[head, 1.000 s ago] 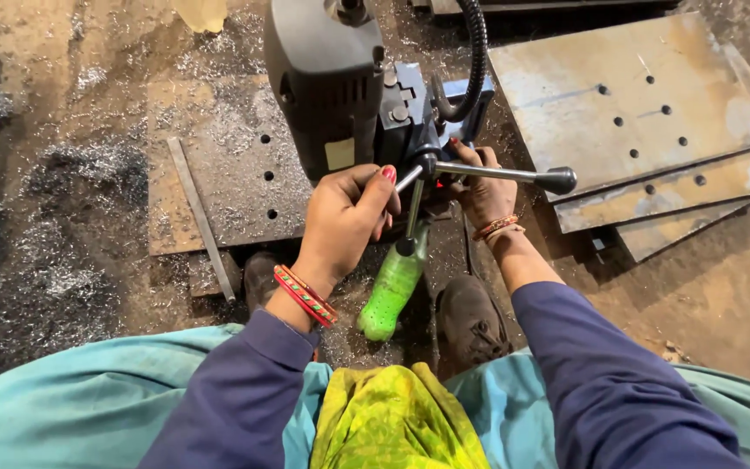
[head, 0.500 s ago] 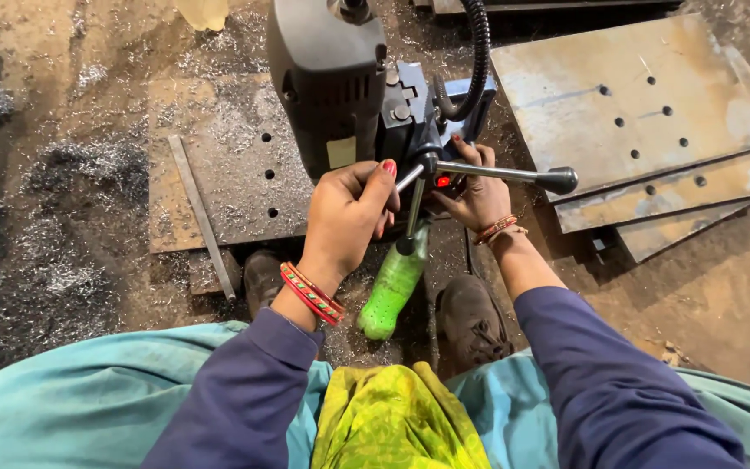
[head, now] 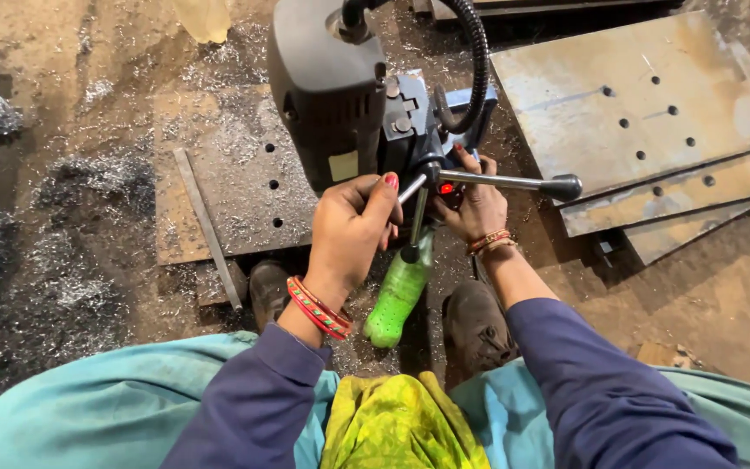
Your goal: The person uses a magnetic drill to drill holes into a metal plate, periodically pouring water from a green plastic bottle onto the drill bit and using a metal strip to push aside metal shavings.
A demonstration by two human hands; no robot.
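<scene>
Left side: drilled steel plate [head: 245, 187] w/ metal shavings around it. Left hand [head: 351, 227] is closed on a spoke of the feed handle [head: 496, 181], right by the black drill machine [head: 332, 82]. Green bottle [head: 399, 291] lies below (between the shoes). Right hand [head: 472, 205] presses the machine's side, fingers curled, prob. gripping — view's blocked.

Metal fabrication workshop. Magnetic drill press [head: 340, 95] sits on a drilled steel plate [head: 245, 191], more perforated plates [head: 644, 95] stacked right, metal swarf [head: 88, 182] scattered over dirty floor [head: 36, 104].
</scene>
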